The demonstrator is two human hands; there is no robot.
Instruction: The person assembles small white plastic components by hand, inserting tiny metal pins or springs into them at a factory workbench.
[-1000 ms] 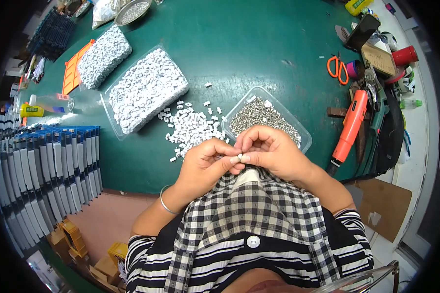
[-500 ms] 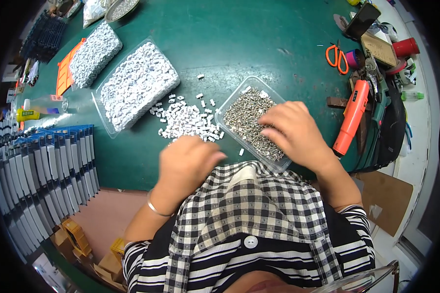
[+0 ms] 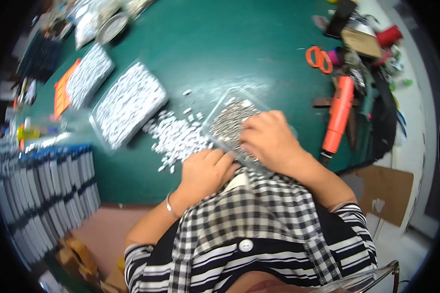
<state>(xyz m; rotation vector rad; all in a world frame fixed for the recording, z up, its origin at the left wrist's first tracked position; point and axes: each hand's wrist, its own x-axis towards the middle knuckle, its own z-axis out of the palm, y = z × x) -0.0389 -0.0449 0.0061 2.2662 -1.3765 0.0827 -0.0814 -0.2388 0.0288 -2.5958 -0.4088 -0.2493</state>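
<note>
A clear plastic tray (image 3: 215, 110) filled with small metal screws (image 3: 230, 122) stands in front of me. My right hand (image 3: 271, 141) reaches over it, fingers bent down into the screws; its fingertips are partly hidden. By the tray's near left edge is my left hand (image 3: 206, 171), its fingers curled in and pressed together; anything inside them is hidden. Just beyond that hand lies a loose heap of small white parts (image 3: 178, 139). Farther left, a bigger clear box (image 3: 105, 136) is piled with similar white parts (image 3: 129, 102).
Another block of white parts (image 3: 90, 73) rests by an orange tray (image 3: 61, 95) at the far left. Blue-and-grey racked pieces (image 3: 49, 178) line the left edge. On the right lie an orange electric screwdriver (image 3: 340, 115) and orange-handled scissors (image 3: 319, 59). A round metal dish (image 3: 113, 28) sits far left.
My left hand has moved right, to the tray's edge, with its fingers curled in. My right hand stays over the screws, fingers bent farther in. The whole view has shifted and blurred slightly.
</note>
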